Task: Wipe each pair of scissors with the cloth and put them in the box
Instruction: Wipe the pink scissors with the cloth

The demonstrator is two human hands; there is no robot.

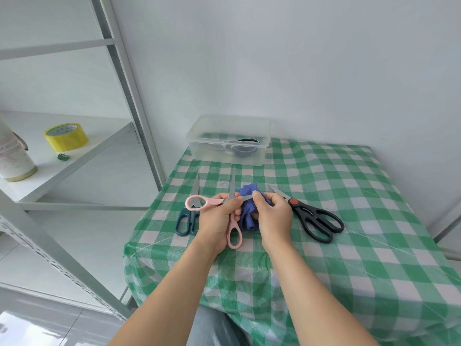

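Note:
My left hand (219, 218) grips the pink-handled scissors (234, 236) near their pivot, blades spread wide apart. One blade points away toward the box, the other runs right into the blue cloth (245, 196). My right hand (272, 213) holds that cloth bunched around the blade. Dark teal-handled scissors (185, 223) lie on the table just left of my left hand. Black-handled scissors (319, 221) with a red pivot lie to the right of my right hand. The clear plastic box (262, 126) stands at the table's far edge with a dark scissor handle visible inside.
The table wears a green and white checked cover (349, 196) and stands against a white wall. A metal shelf rack (139, 96) on the left holds a yellow tape roll (66, 136) and a white cup (15, 158).

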